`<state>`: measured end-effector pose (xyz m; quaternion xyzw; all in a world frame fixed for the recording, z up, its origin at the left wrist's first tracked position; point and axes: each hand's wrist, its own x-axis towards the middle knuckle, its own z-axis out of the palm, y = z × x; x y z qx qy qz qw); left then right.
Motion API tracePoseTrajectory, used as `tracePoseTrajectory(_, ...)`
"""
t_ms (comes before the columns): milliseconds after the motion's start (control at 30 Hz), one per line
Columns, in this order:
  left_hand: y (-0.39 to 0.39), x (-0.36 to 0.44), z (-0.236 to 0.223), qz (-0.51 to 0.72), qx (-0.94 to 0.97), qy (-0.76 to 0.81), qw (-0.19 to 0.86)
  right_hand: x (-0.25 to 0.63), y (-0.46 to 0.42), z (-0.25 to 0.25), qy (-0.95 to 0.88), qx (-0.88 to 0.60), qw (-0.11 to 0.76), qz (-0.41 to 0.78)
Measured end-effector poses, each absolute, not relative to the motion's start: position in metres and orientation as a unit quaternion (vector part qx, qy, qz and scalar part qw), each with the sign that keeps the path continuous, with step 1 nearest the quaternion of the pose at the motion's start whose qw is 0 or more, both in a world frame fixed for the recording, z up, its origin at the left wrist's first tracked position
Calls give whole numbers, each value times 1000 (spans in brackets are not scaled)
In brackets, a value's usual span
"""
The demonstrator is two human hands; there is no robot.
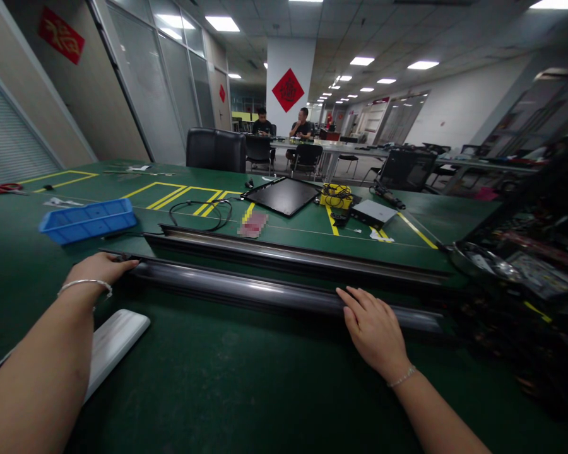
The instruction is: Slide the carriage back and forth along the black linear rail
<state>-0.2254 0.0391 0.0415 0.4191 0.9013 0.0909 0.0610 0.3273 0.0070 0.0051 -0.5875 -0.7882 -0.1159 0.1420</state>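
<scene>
On the green bench mat point(246, 391), the left hand point(99, 268) and right hand point(373, 331) lie open on a dark metal profile point(236, 284), fingers apart; a hard shove could roll it into another profile point(293, 255) just past the fingertips.

And here we go: the bare left forearm point(33, 366) stretches in from the lower left corner, angling up toward the open left hand point(101, 268), which sits palm down with its close-set fingers point(123, 265) pointing right. Well across from it, the open right hand point(373, 331) lies palm down too, its slightly spread fingers point(353, 301) aiming up and to the left, and the bare right forearm point(435, 410) runs back to the bottom right. Neither hand is clenched!
</scene>
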Motion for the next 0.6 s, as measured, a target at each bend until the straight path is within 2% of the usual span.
tracePoseTrajectory(167, 40, -224, 43, 17, 407, 909, 82, 328, 8, 4, -789, -585, 141, -121)
tracePoseTrajectory(600, 40, -226, 42, 16, 405, 911, 72, 327, 7, 5, -787, -588, 143, -120)
